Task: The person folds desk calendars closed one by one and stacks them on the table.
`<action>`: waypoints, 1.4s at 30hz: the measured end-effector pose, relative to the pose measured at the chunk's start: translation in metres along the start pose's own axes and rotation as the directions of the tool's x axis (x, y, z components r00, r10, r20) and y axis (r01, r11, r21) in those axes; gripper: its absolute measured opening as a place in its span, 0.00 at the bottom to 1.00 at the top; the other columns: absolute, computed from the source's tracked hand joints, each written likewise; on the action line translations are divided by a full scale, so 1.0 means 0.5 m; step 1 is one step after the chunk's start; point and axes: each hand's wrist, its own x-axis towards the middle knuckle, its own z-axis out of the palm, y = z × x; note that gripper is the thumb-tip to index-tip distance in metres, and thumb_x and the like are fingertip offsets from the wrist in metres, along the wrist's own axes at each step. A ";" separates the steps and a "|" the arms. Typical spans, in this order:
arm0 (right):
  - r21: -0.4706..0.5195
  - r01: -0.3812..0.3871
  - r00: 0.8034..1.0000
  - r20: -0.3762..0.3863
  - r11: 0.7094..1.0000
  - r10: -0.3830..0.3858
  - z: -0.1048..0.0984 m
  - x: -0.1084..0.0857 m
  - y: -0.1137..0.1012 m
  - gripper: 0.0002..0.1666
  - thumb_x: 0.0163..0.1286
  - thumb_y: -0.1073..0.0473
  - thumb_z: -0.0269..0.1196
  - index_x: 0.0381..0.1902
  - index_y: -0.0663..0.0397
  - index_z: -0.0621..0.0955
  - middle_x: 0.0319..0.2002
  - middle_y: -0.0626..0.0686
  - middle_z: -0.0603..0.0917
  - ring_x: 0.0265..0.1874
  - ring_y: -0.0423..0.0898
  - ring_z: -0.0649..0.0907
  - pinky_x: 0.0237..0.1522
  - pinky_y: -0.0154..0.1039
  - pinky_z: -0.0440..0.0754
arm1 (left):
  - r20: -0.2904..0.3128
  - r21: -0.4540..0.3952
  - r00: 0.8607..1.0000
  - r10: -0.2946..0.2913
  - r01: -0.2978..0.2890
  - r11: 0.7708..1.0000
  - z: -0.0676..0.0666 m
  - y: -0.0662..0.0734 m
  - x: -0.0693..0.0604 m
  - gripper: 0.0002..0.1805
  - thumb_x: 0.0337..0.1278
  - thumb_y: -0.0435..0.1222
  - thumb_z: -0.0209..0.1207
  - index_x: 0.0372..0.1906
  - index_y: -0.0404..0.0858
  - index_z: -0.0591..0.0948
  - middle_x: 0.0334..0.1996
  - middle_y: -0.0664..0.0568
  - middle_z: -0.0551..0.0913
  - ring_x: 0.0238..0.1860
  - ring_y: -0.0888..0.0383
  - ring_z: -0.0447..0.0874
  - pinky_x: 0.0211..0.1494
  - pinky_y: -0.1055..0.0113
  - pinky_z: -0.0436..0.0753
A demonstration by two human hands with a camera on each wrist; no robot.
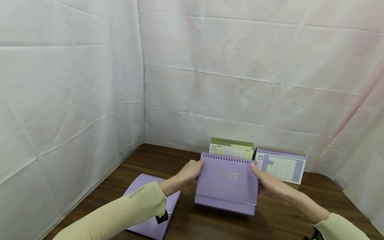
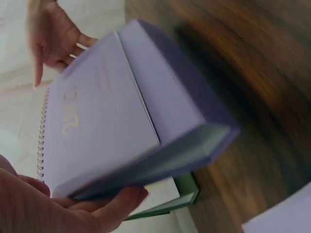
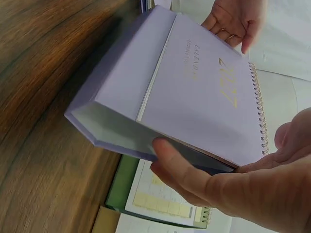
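Both hands hold a purple desk calendar (image 1: 226,186), with gold "2027" on its cover and a wire binding along its top edge. The left hand (image 1: 192,170) grips its left side near the top. At the right side, the right hand (image 1: 271,182) has its thumb on the front and its fingers behind. The wrist views show the folded stand (image 3: 104,126) of the calendar spread into a hollow wedge. A dark shadow lies beneath the base; I cannot tell whether it touches the table. Behind it stands a green calendar (image 1: 231,151) showing "11", partly hidden.
A lilac calendar (image 1: 282,166) showing "04" stands at the back right. Another purple spiral-bound item (image 1: 144,183) lies flat at left, partly under the left forearm. White cloth (image 1: 210,83) hangs around the dark wooden table (image 1: 192,223).
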 end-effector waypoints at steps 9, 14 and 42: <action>-0.014 0.063 0.996 0.071 0.998 -0.062 -0.015 -0.010 0.015 0.46 0.78 0.36 0.31 0.62 0.77 0.66 0.45 0.64 0.85 0.40 0.54 0.87 0.41 0.47 0.86 | 0.008 0.202 0.996 0.086 -0.086 0.976 0.007 0.004 -0.008 0.25 0.69 0.40 0.40 0.10 0.46 0.59 0.07 0.59 0.59 0.12 0.64 0.55 0.18 0.71 0.59; -0.064 0.014 0.999 0.037 0.998 -0.012 -0.015 -0.012 0.026 0.45 0.78 0.36 0.33 0.54 0.77 0.72 0.35 0.61 0.86 0.32 0.53 0.87 0.35 0.46 0.86 | 0.020 0.266 0.996 0.087 -0.089 0.960 0.014 -0.002 -0.007 0.24 0.66 0.39 0.41 0.10 0.46 0.60 0.09 0.58 0.62 0.12 0.63 0.57 0.16 0.71 0.59; -0.128 -0.241 0.959 -0.183 0.962 0.216 0.032 0.046 0.124 0.43 0.73 0.32 0.43 0.40 0.71 0.77 0.20 0.61 0.83 0.18 0.56 0.85 0.22 0.51 0.85 | 0.125 0.329 0.989 -0.080 0.035 0.944 0.070 -0.070 0.033 0.13 0.55 0.31 0.44 0.20 0.32 0.75 0.16 0.40 0.80 0.15 0.46 0.82 0.23 0.55 0.84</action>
